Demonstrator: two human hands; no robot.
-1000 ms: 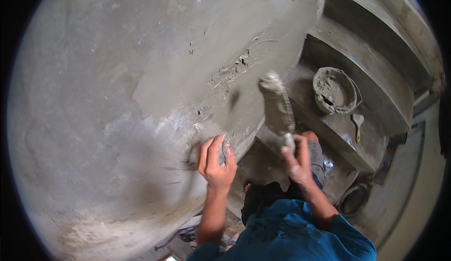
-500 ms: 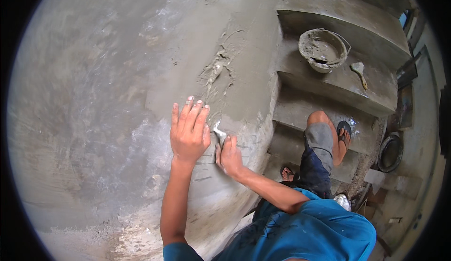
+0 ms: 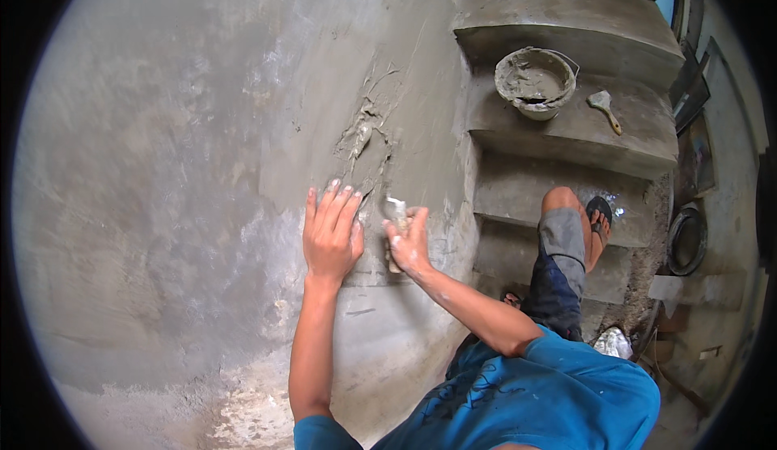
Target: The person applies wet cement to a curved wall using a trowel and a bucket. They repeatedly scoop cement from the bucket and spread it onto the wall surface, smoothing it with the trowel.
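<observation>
My right hand [image 3: 410,244] is closed around the handle of a trowel [image 3: 396,207]. Its metal neck shows above my fingers, and the handle's end sticks out below them. My left hand [image 3: 330,235], fingers stretched out, lies flat just left of the trowel. Whether it rests on the blade or on the plaster is hidden from me. Both hands are against a grey cement wall [image 3: 178,167]. Above them, a ridged lump of wet mortar [image 3: 363,132] clings to the surface, with smoother damp plaster around it.
Concrete steps [image 3: 566,154] rise along the right. On one step stand a mortar-caked bucket [image 3: 534,82] with a wire handle and, beside it, a flat paintbrush [image 3: 605,111]. My sandalled foot [image 3: 599,219] is on a lower step. A black round rubber-like ring [image 3: 687,241] lies farther right.
My right hand has shifted up and a little right, turning the trowel so its handle end now shows below my fingers. My left hand stays flat. The whole view has moved slightly.
</observation>
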